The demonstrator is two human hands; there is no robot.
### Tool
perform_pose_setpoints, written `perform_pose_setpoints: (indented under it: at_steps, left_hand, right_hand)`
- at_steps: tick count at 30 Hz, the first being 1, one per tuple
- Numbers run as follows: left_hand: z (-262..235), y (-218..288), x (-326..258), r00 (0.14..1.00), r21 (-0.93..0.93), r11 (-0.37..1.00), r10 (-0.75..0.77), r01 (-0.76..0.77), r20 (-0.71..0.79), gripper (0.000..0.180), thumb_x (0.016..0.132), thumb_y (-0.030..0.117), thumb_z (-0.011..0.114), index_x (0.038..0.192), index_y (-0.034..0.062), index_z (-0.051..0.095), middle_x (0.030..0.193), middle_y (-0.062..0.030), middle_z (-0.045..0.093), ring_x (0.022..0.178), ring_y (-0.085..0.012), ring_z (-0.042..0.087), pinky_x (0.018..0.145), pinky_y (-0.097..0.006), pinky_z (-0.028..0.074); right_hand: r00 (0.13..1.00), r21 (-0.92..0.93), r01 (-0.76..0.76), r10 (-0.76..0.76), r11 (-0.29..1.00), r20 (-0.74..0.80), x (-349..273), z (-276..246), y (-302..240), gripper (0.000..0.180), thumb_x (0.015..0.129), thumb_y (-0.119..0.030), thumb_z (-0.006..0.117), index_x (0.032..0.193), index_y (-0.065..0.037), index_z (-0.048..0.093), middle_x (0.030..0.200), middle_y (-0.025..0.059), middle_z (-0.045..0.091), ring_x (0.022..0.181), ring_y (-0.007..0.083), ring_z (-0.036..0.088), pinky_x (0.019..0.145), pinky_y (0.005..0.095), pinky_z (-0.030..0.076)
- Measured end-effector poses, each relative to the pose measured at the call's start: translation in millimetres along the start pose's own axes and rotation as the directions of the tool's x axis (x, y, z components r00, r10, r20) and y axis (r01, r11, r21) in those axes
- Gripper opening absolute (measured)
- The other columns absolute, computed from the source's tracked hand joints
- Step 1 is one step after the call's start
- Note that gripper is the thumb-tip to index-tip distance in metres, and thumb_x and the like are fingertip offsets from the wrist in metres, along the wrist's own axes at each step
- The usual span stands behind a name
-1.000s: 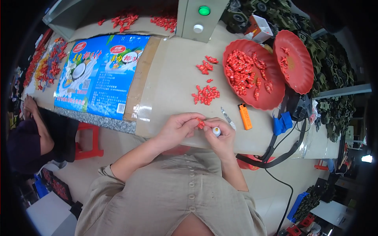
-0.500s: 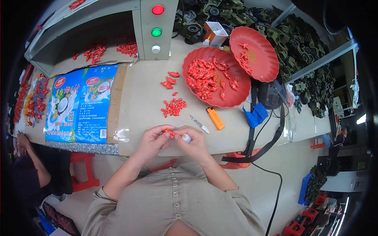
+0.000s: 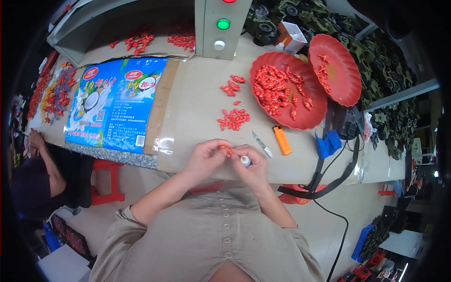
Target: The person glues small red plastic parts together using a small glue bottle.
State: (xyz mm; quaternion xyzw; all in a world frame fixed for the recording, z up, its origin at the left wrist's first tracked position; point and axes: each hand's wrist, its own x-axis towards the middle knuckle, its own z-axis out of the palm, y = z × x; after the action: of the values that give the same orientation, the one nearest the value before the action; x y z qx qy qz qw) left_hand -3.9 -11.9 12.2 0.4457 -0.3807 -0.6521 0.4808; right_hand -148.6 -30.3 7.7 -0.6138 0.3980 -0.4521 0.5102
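Close to the table's front edge, my left hand pinches a small glossy red plastic figure between thumb and fingers. My right hand meets it from the other side, its fingertips at the same figure. A small white bottle with a yellowish tip is tucked in the right hand's curled fingers. Beyond my hands lie a pile of small red pieces and a few larger red figures. A knife blade and an orange lighter rest to the right.
Two red scalloped bowls hold red figures. A blue printed cardboard sheet covers the table's left. Behind stands a grey post with buttons. Black straps hang over the front edge at right. Another person's arm is at far left.
The whole view has swung, so the table and my hands appear farther right. Both hands keep their grip, with the red figure still between them.
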Motion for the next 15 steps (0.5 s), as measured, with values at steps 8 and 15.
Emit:
perform_pose_setpoints:
  at_steps: [8, 15]
  left_hand:
    - [2.4, -0.9, -1.6, 0.999, -0.048, 0.998, 0.046, -0.046, 0.000, 0.017, 0.082, 0.003, 0.043, 0.094, 0.0012, 0.055, 0.079, -0.0010, 0.055, 0.066, -0.0025, 0.046, 0.056, -0.017, 0.039]
    - [2.5, -1.9, -1.5, 0.997, -0.048, 0.996, 0.074, -0.074, 0.009, 0.017, 0.082, 0.001, 0.042, 0.093, 0.0005, 0.055, 0.077, -0.0008, 0.056, 0.064, -0.0021, 0.046, 0.055, -0.016, 0.038]
  right_hand:
    - [0.998, 0.019, 0.051, -0.052, 0.999, 0.047, -0.1, 0.3, 2.5, 0.010, 0.072, 0.007, 0.054, 0.081, 0.002, 0.057, 0.078, 0.0065, 0.056, 0.069, 0.0077, 0.050, 0.062, 0.0189, 0.038]
    - [0.998, 0.005, 0.051, -0.051, 0.999, 0.040, -0.1, 0.6, 1.1, 0.012, 0.069, 0.006, 0.055, 0.079, 0.002, 0.056, 0.075, 0.0060, 0.056, 0.069, 0.0102, 0.051, 0.062, 0.0211, 0.040]
